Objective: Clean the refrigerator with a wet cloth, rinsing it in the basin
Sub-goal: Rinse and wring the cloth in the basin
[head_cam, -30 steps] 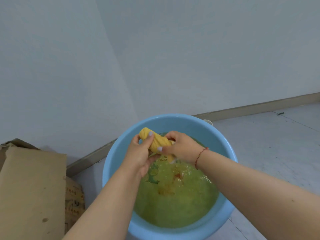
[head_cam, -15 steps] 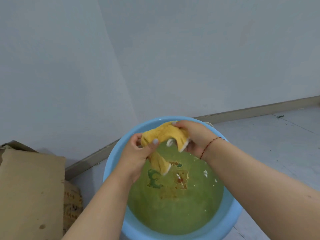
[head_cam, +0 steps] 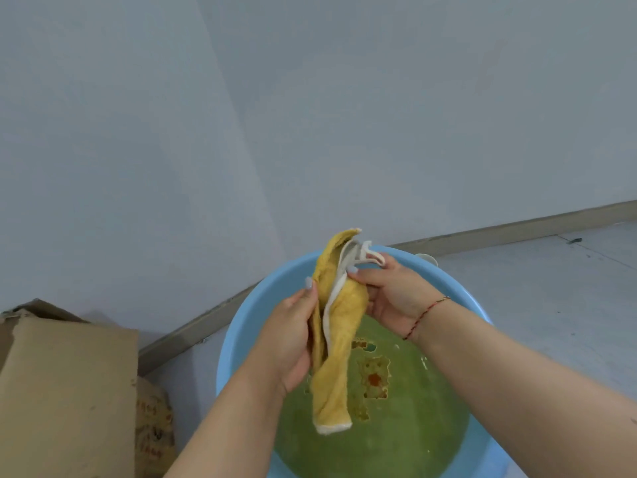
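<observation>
head view: i hold the cloth [head_cam: 339, 326] between both hands above the basin [head_cam: 248, 319], which fills the frame from about 4 to 7 o'clock. my left hand [head_cam: 287, 339] wraps the cloth's left side, thumb up along its edge, fingers [head_cam: 312, 339] curled behind it, mostly hidden. my right hand [head_cam: 393, 298] pinches the cloth's upper part, thumb laid across the white hem, the other fingers bent behind. the cloth is yellow with a white border, half unfolded, its top end poking up at 12 o'clock from my hands, its lower end hanging toward the water without clearly touching it. the basin is light blue and holds cloudy green water [head_cam: 396, 426] with orange and yellow patches showing at its bottom. a thin red string bracelet [head_cam: 425, 315] sits on my right wrist. a cardboard box [head_cam: 65, 391] stands on the floor [head_cam: 551, 298] at 8 o'clock, beside the basin. a grey wall [head_cam: 310, 115] fills the upper frame.
</observation>
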`<state>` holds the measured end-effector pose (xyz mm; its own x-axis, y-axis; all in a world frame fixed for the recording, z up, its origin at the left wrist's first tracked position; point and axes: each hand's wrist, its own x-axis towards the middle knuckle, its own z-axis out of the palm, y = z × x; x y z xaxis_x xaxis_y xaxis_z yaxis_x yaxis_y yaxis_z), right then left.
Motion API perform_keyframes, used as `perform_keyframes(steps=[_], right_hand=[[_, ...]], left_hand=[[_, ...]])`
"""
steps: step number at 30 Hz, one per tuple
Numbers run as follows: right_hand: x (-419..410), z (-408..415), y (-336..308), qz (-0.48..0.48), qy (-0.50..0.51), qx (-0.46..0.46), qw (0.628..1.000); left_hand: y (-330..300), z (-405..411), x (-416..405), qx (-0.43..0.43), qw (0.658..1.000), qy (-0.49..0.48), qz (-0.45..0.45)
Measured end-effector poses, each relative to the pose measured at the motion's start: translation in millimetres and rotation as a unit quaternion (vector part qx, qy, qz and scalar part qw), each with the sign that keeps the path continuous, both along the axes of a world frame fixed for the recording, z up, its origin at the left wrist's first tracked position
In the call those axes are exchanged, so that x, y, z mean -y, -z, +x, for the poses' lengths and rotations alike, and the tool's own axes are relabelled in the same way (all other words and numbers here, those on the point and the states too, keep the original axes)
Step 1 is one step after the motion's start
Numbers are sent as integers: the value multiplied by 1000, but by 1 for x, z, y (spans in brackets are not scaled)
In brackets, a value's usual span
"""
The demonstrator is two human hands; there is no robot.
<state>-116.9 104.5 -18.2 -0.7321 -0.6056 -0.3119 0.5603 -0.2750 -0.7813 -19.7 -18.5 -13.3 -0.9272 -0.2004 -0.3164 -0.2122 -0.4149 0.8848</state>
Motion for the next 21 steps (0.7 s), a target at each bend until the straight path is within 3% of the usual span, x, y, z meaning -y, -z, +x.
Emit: perform_keyframes(steps=[4, 9, 12, 15, 19, 21], right_hand=[[-1, 0, -18, -39, 29, -17, 999], [-9, 8, -66, 6, 55, -34, 998], [-14, 11, -100, 31, 63, -26, 997], [-25, 8, -143, 34, 49, -19, 998], [-47, 15, -207, 252, 21, -157, 955], [-64, 18, -235, 301, 27, -180, 936]], left_hand=[[-13, -2, -2, -19, 999, -29, 22], [-62, -5, -9, -4, 993, -104, -55], [-98, -12, -18, 35, 992, -104, -56], [-140, -20, -26, 103, 988, -112, 9], [-210, -19, -50, 148, 983, -52, 100], [-243, -17, -65, 134, 983, -59, 112]])
